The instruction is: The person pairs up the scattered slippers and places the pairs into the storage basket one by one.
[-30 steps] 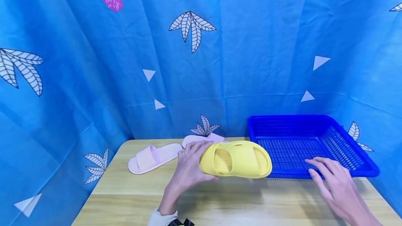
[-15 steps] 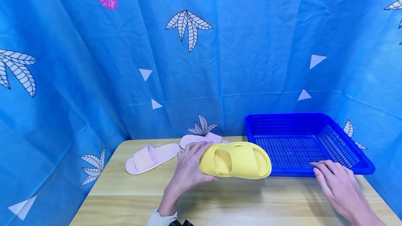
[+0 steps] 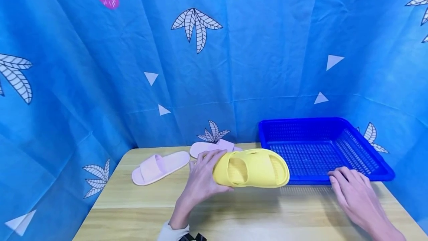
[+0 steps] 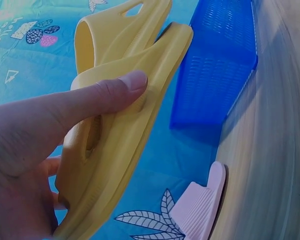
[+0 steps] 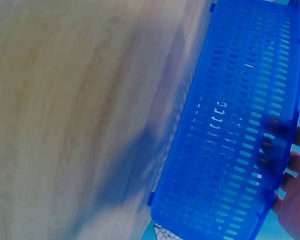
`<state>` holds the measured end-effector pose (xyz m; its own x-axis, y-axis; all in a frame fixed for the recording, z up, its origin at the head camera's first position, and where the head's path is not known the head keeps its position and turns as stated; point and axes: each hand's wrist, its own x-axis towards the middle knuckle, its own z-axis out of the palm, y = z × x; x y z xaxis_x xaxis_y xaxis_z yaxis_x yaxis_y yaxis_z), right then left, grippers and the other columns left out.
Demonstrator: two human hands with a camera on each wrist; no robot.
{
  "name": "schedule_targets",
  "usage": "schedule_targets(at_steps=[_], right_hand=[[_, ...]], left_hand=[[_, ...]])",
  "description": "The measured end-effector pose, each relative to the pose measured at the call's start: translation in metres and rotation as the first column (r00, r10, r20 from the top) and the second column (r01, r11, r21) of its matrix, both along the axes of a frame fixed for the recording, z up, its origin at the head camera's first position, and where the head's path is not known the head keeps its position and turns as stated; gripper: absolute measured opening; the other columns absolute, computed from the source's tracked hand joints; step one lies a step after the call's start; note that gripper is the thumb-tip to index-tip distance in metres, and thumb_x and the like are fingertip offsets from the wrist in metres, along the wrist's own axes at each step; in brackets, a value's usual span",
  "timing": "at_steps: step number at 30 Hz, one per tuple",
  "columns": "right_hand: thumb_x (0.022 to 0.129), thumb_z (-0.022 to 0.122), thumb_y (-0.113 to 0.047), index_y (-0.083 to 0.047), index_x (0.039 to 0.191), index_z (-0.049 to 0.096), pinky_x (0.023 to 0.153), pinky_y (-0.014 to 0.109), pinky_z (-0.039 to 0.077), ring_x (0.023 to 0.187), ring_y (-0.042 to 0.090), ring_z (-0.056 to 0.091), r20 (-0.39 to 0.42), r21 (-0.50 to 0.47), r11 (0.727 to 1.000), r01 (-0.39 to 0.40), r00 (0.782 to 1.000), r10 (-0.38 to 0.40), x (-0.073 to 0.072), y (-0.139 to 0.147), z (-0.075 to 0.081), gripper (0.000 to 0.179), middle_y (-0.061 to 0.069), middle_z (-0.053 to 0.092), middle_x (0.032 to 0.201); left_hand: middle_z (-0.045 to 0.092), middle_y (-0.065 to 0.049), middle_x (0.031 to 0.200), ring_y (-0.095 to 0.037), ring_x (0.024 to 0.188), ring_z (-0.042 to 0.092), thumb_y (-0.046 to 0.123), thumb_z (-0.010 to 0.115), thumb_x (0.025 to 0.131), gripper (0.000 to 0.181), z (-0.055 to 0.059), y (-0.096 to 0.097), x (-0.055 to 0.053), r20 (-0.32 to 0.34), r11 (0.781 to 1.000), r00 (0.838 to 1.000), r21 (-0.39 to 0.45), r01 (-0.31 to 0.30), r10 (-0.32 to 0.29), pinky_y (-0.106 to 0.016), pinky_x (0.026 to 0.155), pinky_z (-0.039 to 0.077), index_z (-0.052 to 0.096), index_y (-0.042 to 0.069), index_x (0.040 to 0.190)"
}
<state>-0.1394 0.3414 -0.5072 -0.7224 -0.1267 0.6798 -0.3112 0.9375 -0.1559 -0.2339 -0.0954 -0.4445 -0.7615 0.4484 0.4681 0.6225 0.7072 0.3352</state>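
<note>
Two yellow slippers (image 3: 262, 168) are held aloft over the wooden table (image 3: 133, 215), one behind the other, toes towards three o'clock. The left hand (image 3: 204, 174) grasps them from nine o'clock, by their heel end, its thumb pressing a sole edge. With the weight jutting out past the fingers, a loosened pinch could let the pair droop or one slipper slide off the other. From the slippers, the single blue basket (image 3: 309, 181) lies between two and three o'clock; the right hand (image 3: 356, 198), towards four, hooks its fingers over the near rim. A hard pull there could drag or tip it. Two pink slippers rest apart: one (image 3: 150, 172) at nine o'clock, the other (image 3: 204, 148) at ten, partly hidden. One patterned curtain (image 3: 267, 47) backdrop hangs at twelve.
</note>
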Motion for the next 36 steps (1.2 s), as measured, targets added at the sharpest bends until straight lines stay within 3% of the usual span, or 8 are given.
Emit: schedule_targets(at_steps=[5,10,22,30,36], right_hand=[[0.099,0.055,-0.01,-0.006,0.103,0.067,0.085,0.053,0.036,0.095,0.035,0.057,-0.025,0.022,1.0,0.002,1.0,-0.001,-0.003,-0.001,-0.001,0.013,0.009,0.063,0.099],[0.099,0.053,-0.01,-0.004,0.102,0.065,0.086,0.052,0.035,0.095,0.035,0.056,-0.037,0.015,1.0,-0.001,0.999,0.001,-0.003,-0.001,-0.001,0.014,0.011,0.062,0.097],[0.099,0.05,-0.011,-0.004,0.101,0.062,0.087,0.052,0.036,0.094,0.035,0.055,-0.044,0.031,0.999,-0.011,0.999,0.012,-0.003,-0.003,-0.006,0.014,0.01,0.06,0.095],[0.099,0.051,-0.011,-0.003,0.101,0.063,0.087,0.051,0.035,0.092,0.033,0.055,-0.03,0.023,1.0,-0.009,0.999,0.009,-0.003,0.0,-0.006,0.014,0.009,0.06,0.094],[0.098,0.051,-0.009,-0.005,0.099,0.062,0.085,0.05,0.034,0.089,0.031,0.053,-0.027,0.014,1.0,-0.026,0.999,0.026,-0.005,0.0,-0.004,0.012,0.006,0.059,0.092]], left_hand=[[0.057,0.003,0.142,-0.025,0.124,0.048,0.063,0.095,0.053,0.111,0.004,0.002,-0.002,-0.026,1.0,1.0,-0.001,0.009,-0.009,-0.051,0.085,0.039,0.053,0.027,0.149],[0.057,0.001,0.142,-0.026,0.124,0.048,0.062,0.096,0.052,0.112,0.005,0.005,-0.002,-0.036,1.0,0.999,0.004,0.015,-0.015,-0.049,0.085,0.039,0.053,0.026,0.149],[0.056,0.002,0.144,-0.026,0.129,0.047,0.058,0.096,0.056,0.11,0.004,0.025,0.0,0.06,0.995,0.998,0.099,-0.001,-0.005,-0.052,0.086,0.043,0.051,0.026,0.151],[0.054,0.0,0.145,-0.029,0.132,0.045,0.057,0.094,0.061,0.106,0.011,0.049,-0.005,0.086,0.992,0.996,0.124,0.004,-0.015,-0.059,0.089,0.043,0.051,0.024,0.152],[0.055,0.0,0.143,-0.026,0.131,0.044,0.06,0.093,0.061,0.106,0.016,0.065,-0.012,0.097,0.992,0.995,0.122,-0.023,0.011,-0.053,0.083,0.044,0.05,0.025,0.152]])
